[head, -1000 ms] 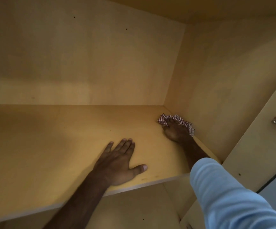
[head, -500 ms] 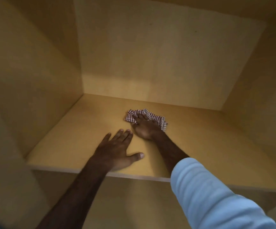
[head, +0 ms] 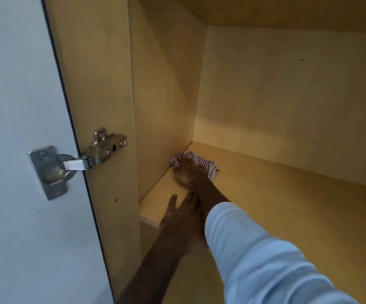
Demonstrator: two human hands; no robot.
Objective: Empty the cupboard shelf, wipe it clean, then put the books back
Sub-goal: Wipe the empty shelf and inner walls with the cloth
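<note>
Checked red-white cloth (head: 208, 165) sits on the cupboard shelf (head: 276, 200), in the shelf's back-left corner against the side panel (head: 164, 102). Right hand (head: 189, 173) lies on the cloth, pressing it down; fingers spread over the fabric, blurred, so whether they curl into it cannot be told. Left hand (head: 181, 218) rests flat at the shelf's front edge, fingers straight and slightly apart, partly under the right arm's light-blue sleeve (head: 254, 255). Metal hinge (head: 79, 161) joins the open door (head: 19, 150) left of the shelf.
</note>
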